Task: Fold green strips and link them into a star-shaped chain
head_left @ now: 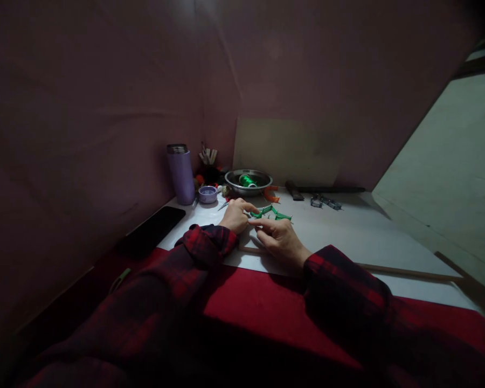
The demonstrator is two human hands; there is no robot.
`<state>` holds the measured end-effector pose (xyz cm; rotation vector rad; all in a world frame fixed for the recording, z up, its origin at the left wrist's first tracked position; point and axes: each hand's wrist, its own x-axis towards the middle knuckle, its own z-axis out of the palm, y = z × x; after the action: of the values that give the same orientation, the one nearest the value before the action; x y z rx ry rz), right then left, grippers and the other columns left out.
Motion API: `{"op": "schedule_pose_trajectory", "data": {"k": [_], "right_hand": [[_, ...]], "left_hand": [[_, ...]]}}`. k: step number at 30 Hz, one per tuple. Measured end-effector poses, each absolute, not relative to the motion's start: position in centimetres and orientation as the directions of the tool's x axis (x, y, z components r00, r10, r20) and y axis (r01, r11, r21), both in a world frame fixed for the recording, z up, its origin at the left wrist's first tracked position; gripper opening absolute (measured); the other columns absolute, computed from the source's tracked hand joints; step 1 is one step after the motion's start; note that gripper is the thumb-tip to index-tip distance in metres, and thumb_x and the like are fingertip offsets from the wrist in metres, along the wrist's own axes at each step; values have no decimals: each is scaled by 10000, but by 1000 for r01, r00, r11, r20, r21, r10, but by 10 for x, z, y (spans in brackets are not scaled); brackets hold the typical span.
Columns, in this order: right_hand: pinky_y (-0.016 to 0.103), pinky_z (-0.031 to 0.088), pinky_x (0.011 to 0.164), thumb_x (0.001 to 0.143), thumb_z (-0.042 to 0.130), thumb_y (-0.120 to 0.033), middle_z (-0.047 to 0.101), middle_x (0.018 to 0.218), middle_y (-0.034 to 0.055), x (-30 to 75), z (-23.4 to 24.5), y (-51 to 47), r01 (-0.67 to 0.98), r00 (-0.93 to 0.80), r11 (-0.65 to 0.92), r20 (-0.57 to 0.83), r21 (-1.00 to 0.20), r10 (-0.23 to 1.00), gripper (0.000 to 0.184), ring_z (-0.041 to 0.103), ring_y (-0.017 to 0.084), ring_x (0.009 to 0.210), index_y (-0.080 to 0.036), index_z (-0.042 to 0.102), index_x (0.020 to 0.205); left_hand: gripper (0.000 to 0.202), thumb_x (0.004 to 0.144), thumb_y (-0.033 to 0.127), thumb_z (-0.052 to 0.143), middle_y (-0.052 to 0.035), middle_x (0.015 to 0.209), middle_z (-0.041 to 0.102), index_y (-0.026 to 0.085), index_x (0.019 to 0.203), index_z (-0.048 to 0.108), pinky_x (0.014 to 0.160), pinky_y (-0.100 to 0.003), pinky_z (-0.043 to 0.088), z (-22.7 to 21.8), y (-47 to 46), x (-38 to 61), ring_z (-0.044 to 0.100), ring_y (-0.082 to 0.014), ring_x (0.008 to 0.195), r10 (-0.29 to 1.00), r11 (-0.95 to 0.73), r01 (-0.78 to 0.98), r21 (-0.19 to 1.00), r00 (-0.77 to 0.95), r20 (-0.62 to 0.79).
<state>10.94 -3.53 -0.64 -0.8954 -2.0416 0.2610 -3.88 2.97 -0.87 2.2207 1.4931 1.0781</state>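
Observation:
Green thread is stretched around several small nails that stand up from a white board, forming an angular outline. My left hand rests at the left end of this outline, its fingers curled and closed on the green thread beside a nail. Just in front of it is my right hand, index finger reaching left toward the left fingertips and thumb bent in below. The right fingers are closed, but anything between them is too small to make out. A thin pointed metal tip shows beside my left hand.
Behind the hands stands a metal bowl with a green thread spool. A purple bottle, a purple lid and a dark phone-like slab are left. An orange piece, a hammer and dark thread-wrapped nails lie farther back.

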Motion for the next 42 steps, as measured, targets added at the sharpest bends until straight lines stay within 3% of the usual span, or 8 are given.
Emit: {"op": "schedule_pose_trajectory", "data": {"k": [5, 13, 20, 25, 29, 37, 42], "right_hand": [[216, 331, 530, 761, 488, -102, 566, 533, -12, 109, -8, -36, 555, -511, 754, 572, -351, 642, 266, 460, 88, 493, -153, 705, 906], [229, 320, 547, 757, 513, -103, 619, 576, 29, 112, -9, -38, 656, -560, 723, 503, -215, 658, 276, 484, 109, 524, -156, 713, 940], [228, 323, 542, 790, 509, -147, 619, 568, 22, 118, -7, -43, 654, -561, 715, 475, -248, 678, 244, 482, 101, 499, -176, 719, 910], [236, 341, 557, 772, 505, -126, 613, 545, 17, 126, -5, -48, 646, -520, 692, 478, -321, 707, 257, 476, 104, 493, -167, 725, 897], [244, 354, 579, 753, 509, -110, 612, 545, 14, 132, -3, -47, 648, -513, 673, 448, -357, 732, 258, 491, 111, 515, -173, 731, 868], [250, 356, 582, 733, 520, -98, 622, 564, 14, 136, 0, -46, 676, -526, 661, 414, -326, 743, 261, 490, 114, 536, -180, 739, 849], [252, 376, 592, 720, 510, -93, 651, 609, 26, 140, 1, -44, 678, -482, 625, 406, -388, 776, 300, 521, 123, 569, -166, 742, 896]], "left_hand": [[455, 619, -25, 438, -41, 835, 603, 227, 826, 754, 811, -305, 457, -7, 33, -41, 523, -161, 838, 900, -408, 675, 615, 186, 394], [377, 618, 40, 466, -27, 825, 646, 187, 828, 743, 765, -264, 463, -3, 31, -43, 537, -144, 789, 914, -385, 723, 574, 211, 347], [319, 610, 33, 490, -9, 728, 658, 163, 769, 734, 680, -218, 449, 1, 25, -44, 562, -120, 718, 913, -406, 644, 649, 247, 325], [202, 624, 70, 558, 19, 600, 594, 130, 744, 709, 492, -184, 368, 6, 21, -45, 475, -75, 533, 953, -298, 558, 775, 216, 211], [62, 637, 145, 636, 36, 510, 533, 120, 670, 682, 460, -177, 335, 4, 23, -45, 434, -61, 483, 953, -282, 502, 818, 244, 179], [134, 605, 104, 624, 58, 503, 513, 131, 718, 691, 434, -172, 300, 0, 23, -44, 387, -43, 434, 959, -258, 453, 853, 228, 169], [200, 595, 56, 579, 62, 512, 503, 127, 730, 709, 448, -176, 288, -1, 23, -43, 360, -38, 443, 956, -276, 420, 864, 216, 200]]}}
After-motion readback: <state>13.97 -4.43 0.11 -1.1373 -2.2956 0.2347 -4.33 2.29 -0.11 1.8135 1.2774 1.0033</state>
